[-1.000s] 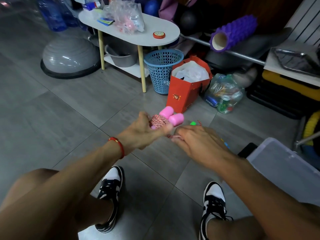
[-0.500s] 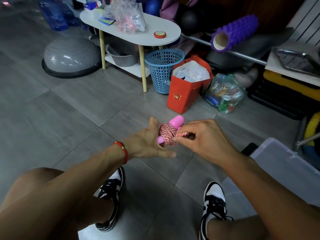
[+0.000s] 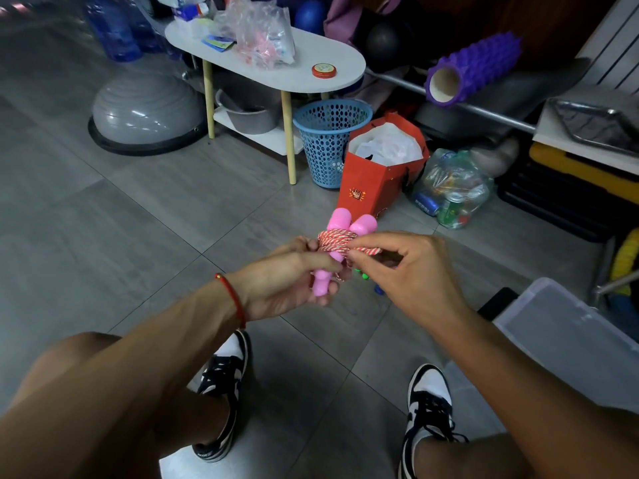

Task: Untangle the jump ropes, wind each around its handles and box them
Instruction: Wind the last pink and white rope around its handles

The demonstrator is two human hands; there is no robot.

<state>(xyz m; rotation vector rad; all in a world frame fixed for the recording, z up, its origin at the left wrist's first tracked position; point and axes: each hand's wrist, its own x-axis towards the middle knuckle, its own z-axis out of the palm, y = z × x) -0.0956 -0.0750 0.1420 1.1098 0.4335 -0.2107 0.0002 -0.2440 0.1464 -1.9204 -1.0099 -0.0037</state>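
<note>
The left hand (image 3: 287,281) is gripping two pink handles (image 3: 340,224) wound with red-and-white rope (image 3: 337,240), while the right hand (image 3: 409,271) is pinching the rope's loose end. A clear storage box (image 3: 567,337) is lying just right of the arm, and a red paper bag (image 3: 375,181) and blue basket (image 3: 328,146) are standing beyond.

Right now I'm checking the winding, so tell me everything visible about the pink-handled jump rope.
The pink-handled jump rope has two smooth, plastic-looking pink handles held side by side, rounded ends pointing up and away. Red-and-white twisted cord is coiled tightly round their middle. The left hand grips the lower handle ends; the right hand pinches the loose cord end beside the coil.
</note>
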